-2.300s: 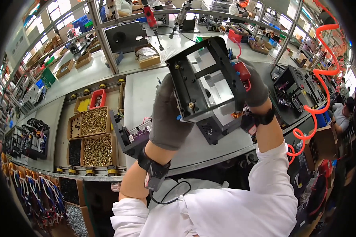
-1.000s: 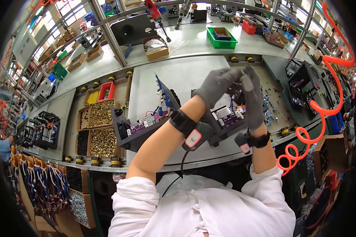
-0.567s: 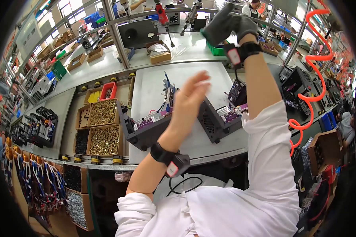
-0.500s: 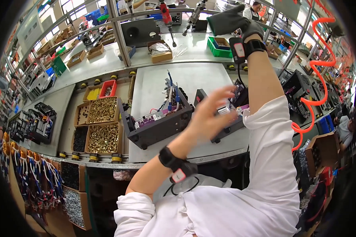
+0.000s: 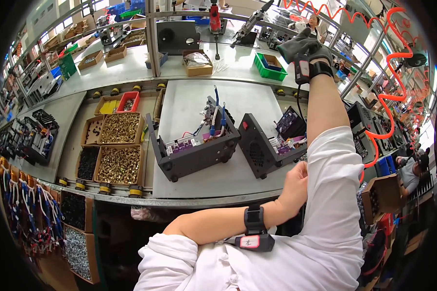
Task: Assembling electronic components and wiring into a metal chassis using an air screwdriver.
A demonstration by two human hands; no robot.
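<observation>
My right arm reaches far forward, and a grey work glove covers my right hand (image 5: 303, 47). Its fingers look outstretched and loosely bent, with nothing visible in them. My bare left hand (image 5: 294, 188) is curled against the rolled white sleeve (image 5: 331, 155) of my right arm; its fingertips are partly hidden there. Black straps with small box-shaped devices circle both wrists. Two dark metal housings stand on the pale work plate. The left housing (image 5: 194, 157) holds a purple board and upright blue-ended cables; the right housing (image 5: 260, 148) also contains purple boards.
Cardboard trays of brass fasteners (image 5: 119, 165) and a red bin (image 5: 128, 102) stand left. A green bin (image 5: 270, 66) sits at the back. A red power screwdriver (image 5: 214, 22) hangs above. An orange coiled hose (image 5: 391, 97) runs down the right. Cable bundles (image 5: 31, 208) hang lower left.
My left hand has swung down and right from above the right housing to my right sleeve. The gloved right hand has shifted slightly down and right, its fingers more bent.
</observation>
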